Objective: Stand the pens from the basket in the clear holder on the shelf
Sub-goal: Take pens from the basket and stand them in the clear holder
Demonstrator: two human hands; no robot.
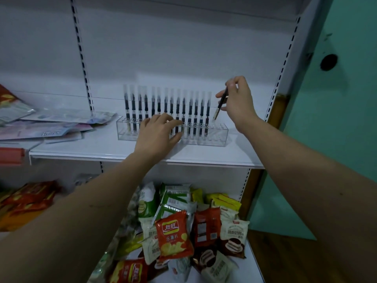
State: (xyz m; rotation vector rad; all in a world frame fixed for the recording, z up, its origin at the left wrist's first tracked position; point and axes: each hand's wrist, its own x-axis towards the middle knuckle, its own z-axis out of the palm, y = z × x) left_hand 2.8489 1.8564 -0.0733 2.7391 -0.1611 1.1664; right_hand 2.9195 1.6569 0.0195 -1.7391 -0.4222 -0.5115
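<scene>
A clear holder (216,137) stands on the white shelf (204,158). Several black pens (171,107) with clear caps stand upright in its back row. My left hand (157,135) rests against the holder's front left part, fingers spread over its top. My right hand (236,101) pinches one dark pen (221,104), tilted with its tip down over the holder's right end, just above an empty hole. The basket is out of view.
Flat packets (51,125) lie on the shelf to the left. Snack bags (173,235) crowd the lower shelf. Slotted uprights (279,82) frame the bay, and a green wall (336,119) stands to the right.
</scene>
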